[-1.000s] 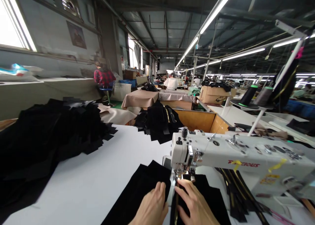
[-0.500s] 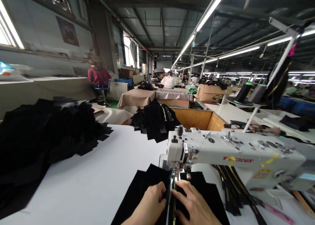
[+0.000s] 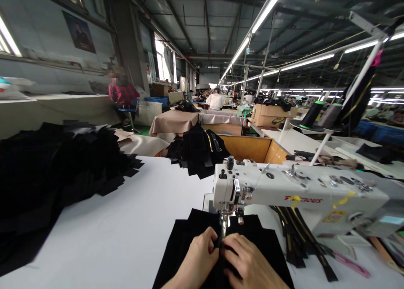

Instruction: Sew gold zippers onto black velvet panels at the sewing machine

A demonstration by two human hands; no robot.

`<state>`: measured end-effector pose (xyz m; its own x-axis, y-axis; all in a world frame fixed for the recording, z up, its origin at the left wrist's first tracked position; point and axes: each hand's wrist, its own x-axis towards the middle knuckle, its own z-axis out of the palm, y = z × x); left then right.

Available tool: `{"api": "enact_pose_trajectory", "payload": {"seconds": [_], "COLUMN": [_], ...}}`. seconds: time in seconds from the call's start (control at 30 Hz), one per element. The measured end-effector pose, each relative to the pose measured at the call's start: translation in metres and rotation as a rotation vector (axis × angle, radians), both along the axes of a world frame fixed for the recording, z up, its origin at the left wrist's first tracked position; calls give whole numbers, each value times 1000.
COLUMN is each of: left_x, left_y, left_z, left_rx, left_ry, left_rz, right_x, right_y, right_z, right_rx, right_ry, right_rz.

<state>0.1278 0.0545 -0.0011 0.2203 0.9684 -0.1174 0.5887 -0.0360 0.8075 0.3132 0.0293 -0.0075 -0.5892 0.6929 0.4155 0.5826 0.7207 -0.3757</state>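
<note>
Black fabric [image 3: 176, 247] with stepped edges lies flat under the needle end of a white sewing machine [image 3: 271, 188]. A zipper strip with a gold line [image 3: 224, 228] runs down its middle from the presser foot. On the left of the strip, my left hand [image 3: 200, 255] is closed, thumb and fingers pinching the fabric. My right hand [image 3: 248, 257] is bent over the strip from the right, its fingertips gripping it just in front of the foot. The part of the strip nearer me is hidden by the hands.
A large black fabric pile [image 3: 63, 167] covers the table's left side; a smaller pile [image 3: 202, 150] sits behind the machine. Several zipper strips [image 3: 293, 234] and a pink-handled tool [image 3: 352, 264] lie on the right. Thread cones [image 3: 312, 114] stand above. A person in red plaid [image 3: 121, 93] sits far left.
Both hands have drawn closer together, and my right fingers now cover the near part of the zipper strip. The view has shifted slightly.
</note>
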Motion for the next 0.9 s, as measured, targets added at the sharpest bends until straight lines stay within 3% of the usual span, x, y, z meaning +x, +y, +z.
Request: {"api": "enact_pose_trajectory", "payload": {"seconds": [0.27,0.43,0.57,0.7,0.8,0.9], "left_x": [-8,-17,-21,-23,-23,-24], "left_y": [-7,-8,-10,-13,-14,-14], "left_z": [-4,10,25,28,25,22], "left_rx": [-49,-15,82,123,98,87], "left_ry": [-336,-427,-526,-592,-474,-226], "left_rz": [75,173,238,236,248,163], "right_x": [-15,-31,-48,-65,-71,-71], "right_y": [-5,-12,-15,-14,-12,-10], "right_z": [20,21,8,-13,-32,-46], "right_rx": [-112,-161,-126,-44,18,44], "right_ry": [-146,-275,-222,-127,-107,-127], "right_rz": [-79,-128,-142,-110,-119,-59]}}
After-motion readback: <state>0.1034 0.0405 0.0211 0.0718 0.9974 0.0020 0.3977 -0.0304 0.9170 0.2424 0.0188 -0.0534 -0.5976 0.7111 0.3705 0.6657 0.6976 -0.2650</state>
